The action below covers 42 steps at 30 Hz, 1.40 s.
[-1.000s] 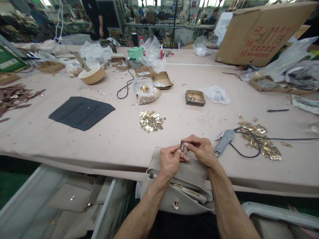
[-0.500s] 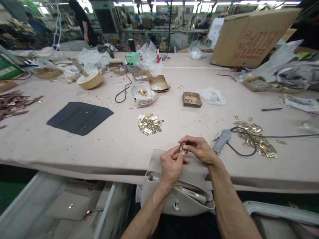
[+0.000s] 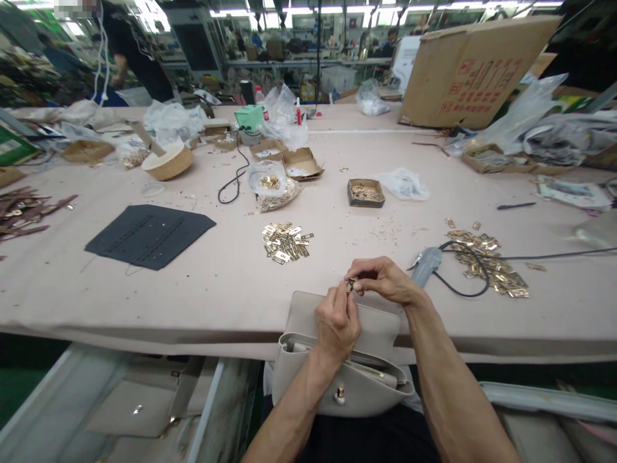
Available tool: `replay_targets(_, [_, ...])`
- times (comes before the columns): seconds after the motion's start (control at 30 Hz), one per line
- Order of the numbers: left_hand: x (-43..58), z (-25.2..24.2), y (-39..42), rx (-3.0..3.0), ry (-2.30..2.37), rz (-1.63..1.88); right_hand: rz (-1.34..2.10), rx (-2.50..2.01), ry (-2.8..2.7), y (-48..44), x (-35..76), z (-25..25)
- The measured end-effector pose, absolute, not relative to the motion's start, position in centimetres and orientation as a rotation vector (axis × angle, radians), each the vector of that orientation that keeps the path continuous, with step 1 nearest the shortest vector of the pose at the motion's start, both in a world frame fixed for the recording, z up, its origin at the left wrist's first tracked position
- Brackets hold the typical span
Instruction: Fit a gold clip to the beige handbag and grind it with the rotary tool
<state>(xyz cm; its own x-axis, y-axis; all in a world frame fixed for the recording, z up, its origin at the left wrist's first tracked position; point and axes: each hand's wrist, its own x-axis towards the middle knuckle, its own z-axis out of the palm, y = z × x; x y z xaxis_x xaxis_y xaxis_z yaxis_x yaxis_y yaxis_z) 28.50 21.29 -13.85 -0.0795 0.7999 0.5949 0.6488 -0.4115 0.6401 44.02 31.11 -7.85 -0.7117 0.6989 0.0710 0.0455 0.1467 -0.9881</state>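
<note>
Both my hands meet above the raised flap of a light grey handbag (image 3: 308, 389), which rests against the table's front edge. Between the fingertips is a small gold metal fitting (image 3: 350, 283). My left hand (image 3: 337, 321) pinches it from below and the left, my right hand (image 3: 383, 280) from the right. The bag's mouth gapes, showing a zipped inner pocket, and a gold turn-lock (image 3: 340, 393) sits on its front. Just right of my right hand lies a grey electric screwdriver (image 3: 427, 265) with a black cord. Gold plates (image 3: 285, 244) form a pile left of my hands.
More gold fittings (image 3: 486, 257) are heaped at right. A small box of parts (image 3: 366, 193), a bag of hardware (image 3: 274, 186) and a dark template sheet (image 3: 152, 236) lie on the table. Bins with grey bags (image 3: 135, 402) flank me below. A large carton (image 3: 475, 74) stands behind; a person (image 3: 137, 51) is at back left.
My left hand has turned, its fingers now closer together under the gold fitting. The view has shifted slightly. The person at back left has moved and leans differently.
</note>
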Motion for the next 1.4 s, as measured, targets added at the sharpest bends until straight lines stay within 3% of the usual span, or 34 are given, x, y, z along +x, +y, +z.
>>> replay_targets(0.4, [28.3,-14.5,21.7,2.129,1.663,1.399,1.794,-0.658,-1.798,32.4,44.0,-8.5])
replay_targets(1.03, [29.1,-14.8,21.7,2.213,1.823,1.387,1.558,-0.751,-1.934,31.3,43.9,-7.8])
replay_targets(1.4, [25.8,-11.6,22.7,1.048,1.183,1.138,1.598,-0.702,-1.868,31.7,43.4,-8.2])
